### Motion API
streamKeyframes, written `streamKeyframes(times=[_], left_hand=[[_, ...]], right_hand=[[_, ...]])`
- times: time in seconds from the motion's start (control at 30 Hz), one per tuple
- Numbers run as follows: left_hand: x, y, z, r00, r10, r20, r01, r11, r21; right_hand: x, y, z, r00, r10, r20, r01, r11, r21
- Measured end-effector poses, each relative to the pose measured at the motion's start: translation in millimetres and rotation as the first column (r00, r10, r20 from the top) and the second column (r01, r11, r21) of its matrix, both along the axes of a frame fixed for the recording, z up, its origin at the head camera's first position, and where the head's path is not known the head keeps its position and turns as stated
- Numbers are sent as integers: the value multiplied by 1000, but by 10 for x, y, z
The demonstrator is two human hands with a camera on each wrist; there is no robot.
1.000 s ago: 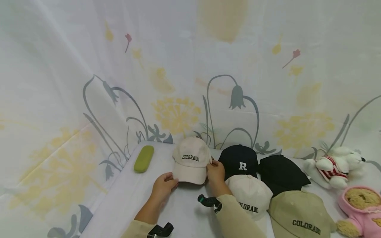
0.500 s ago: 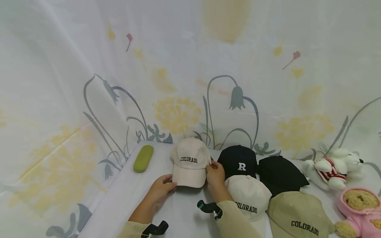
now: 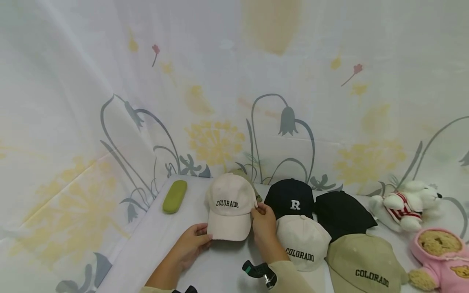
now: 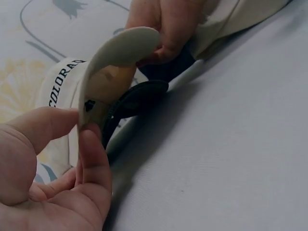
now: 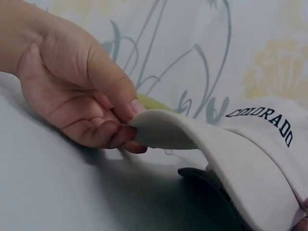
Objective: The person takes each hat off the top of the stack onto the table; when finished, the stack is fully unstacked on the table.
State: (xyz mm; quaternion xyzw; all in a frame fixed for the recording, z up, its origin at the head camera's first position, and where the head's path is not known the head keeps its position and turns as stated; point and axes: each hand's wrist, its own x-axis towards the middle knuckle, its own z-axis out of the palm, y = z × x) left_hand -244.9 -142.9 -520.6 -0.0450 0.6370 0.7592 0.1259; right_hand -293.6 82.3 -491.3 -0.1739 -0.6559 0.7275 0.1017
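Both hands hold a cream baseball cap [image 3: 230, 203] lettered COLORADO, its brim toward me. My left hand [image 3: 192, 244] pinches the brim's left edge between thumb and fingers, as the left wrist view shows closely. At the cap's right side, where brim meets crown, my right hand [image 3: 264, 224] pinches the fabric. Beneath the cream brim, a dark brim [image 4: 147, 94] shows in both wrist views. An olive patterned cap [image 3: 242, 175] peeks out behind the held cap, mostly hidden by it.
Right of the hands sit a navy cap [image 3: 289, 197] marked R, a black hat [image 3: 342, 213], another cream cap [image 3: 304, 240] and a khaki cap [image 3: 366, 264]. A white plush dog [image 3: 406, 207] and pink-hooded bear [image 3: 441, 260] lie farther right. A green case [image 3: 174, 196] lies left.
The cream cap has come toward me and slightly left, with both hands on it. More of the olive patterned cap behind it shows now.
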Motion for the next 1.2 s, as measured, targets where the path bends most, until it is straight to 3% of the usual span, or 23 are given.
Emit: streamKeyframes(times=[0.2, 0.43, 0.67, 0.87, 1.03, 1.2], left_hand=[[156, -7, 8, 1000, -5, -23, 6, 999, 40], [319, -49, 68, 999, 16, -46, -16, 1000, -6], [495, -100, 104, 998, -30, -51, 29, 999, -32], [625, -152, 146, 998, -28, -49, 20, 985, -171], [708, -178, 177, 999, -13, -44, 0, 960, -280], [798, -237, 164, 996, -55, -77, 22, 924, -381]], right_hand=[[135, 9, -16, 1000, 10, 15, -10, 1000, 12], [295, -16, -30, 999, 29, -27, -30, 999, -12], [472, -21, -12, 997, 55, -51, -56, 998, -21], [611, -19, 7, 997, 74, -33, -74, 997, -10], [701, -15, -23, 995, 92, -26, -92, 996, -9], [806, 9, -75, 991, 132, 0, -132, 991, 4]])
